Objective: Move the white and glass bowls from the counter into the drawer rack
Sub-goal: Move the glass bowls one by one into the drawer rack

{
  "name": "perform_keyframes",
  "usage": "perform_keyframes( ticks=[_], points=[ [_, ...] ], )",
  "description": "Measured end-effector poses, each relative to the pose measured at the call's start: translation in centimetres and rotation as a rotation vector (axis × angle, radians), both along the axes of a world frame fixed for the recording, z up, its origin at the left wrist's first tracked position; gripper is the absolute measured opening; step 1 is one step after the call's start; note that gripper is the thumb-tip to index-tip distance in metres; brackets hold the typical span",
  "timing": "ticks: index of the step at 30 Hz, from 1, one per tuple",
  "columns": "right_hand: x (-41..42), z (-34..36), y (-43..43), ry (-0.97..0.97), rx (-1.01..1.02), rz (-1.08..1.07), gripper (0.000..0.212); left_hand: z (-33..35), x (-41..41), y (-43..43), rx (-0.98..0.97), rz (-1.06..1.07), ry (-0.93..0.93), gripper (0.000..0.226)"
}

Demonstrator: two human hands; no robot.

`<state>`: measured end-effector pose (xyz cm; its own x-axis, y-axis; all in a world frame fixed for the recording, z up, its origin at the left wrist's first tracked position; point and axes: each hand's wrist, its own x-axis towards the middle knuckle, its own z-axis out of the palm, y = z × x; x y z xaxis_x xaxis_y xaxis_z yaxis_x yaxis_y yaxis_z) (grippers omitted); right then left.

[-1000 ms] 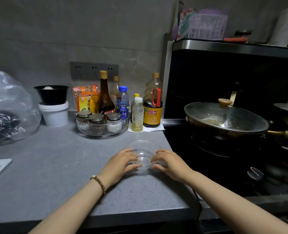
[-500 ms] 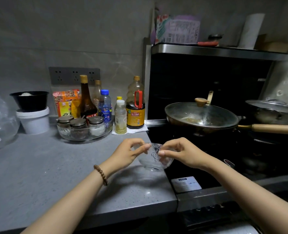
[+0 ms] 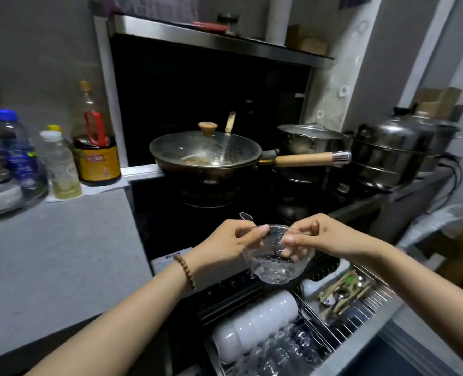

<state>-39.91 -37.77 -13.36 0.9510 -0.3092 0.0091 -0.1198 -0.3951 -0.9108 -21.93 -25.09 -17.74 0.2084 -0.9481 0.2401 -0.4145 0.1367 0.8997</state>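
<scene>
Glass bowl [image 3: 278,257] is pinched at the rim by left hand [image 3: 229,246] and right hand [image 3: 330,237], steadied above drawer rack [image 3: 374,299] for lowering.

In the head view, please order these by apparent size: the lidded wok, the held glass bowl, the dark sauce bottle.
1. lidded wok.
2-3. dark sauce bottle and glass bowl look about alike; the bowl is nearer the camera, so I leave them unranked.

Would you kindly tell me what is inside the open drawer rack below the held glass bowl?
The drawer rack holds a row of white bowls, glass bowls beside them, and utensils to the right. Whatever lies beneath the stacked bowls is covered.
</scene>
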Motion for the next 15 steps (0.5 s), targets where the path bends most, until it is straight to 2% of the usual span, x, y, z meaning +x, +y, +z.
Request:
perform_keyframes(
  ticks=[5,7,10,15],
  points=[
    [-4.8,-3.4,-3.7,0.132,0.068,-0.093,0.019,-4.2,-3.8,-5.3,0.115,-0.109,0.059,0.044],
    [-6.0,-5.0,-5.0,0.168,0.103,-0.115,0.026,-5.8,-4.8,-7.1,0.156,-0.132,0.051,0.048],
    [-7.2,-7.9,-6.8,0.211,0.165,-0.160,0.040,-8.8,-6.2,-9.5,0.197,-0.133,0.094,0.037],
    [-8.2,-13.3,-9.4,0.270,0.284,-0.275,0.043,-13.7,-7.6,-12.8,0.258,-0.101,0.152,0.025]
  ],
)
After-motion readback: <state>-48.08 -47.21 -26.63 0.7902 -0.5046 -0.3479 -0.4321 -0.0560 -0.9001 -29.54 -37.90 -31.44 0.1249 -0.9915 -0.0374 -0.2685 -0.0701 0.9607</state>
